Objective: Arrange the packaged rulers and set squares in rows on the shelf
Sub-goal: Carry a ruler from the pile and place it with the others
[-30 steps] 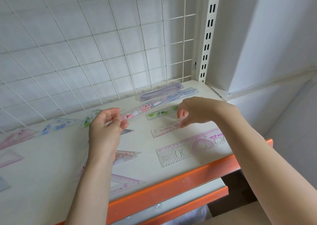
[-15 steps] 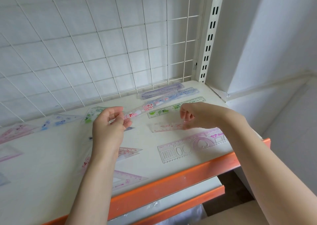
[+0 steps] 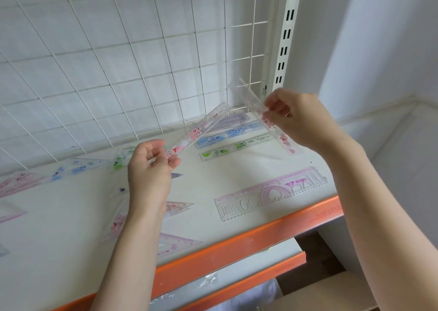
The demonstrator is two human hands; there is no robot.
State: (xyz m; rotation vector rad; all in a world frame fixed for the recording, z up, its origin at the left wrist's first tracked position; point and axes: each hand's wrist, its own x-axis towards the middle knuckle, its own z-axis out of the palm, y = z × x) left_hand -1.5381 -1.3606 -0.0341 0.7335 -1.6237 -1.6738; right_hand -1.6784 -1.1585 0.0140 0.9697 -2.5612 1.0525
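One pink ruler [image 3: 198,130] per hand, above the shelf [image 3: 71,227]

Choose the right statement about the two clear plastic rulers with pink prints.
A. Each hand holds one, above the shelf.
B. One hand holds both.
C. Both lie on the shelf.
A: the left hand grips one clear pink-printed ruler, the right hand the other, both above the white shelf.

A white wire grid [image 3: 118,61] backs the unit beside a slotted upright [image 3: 285,35] and pale wall [image 3: 379,37].
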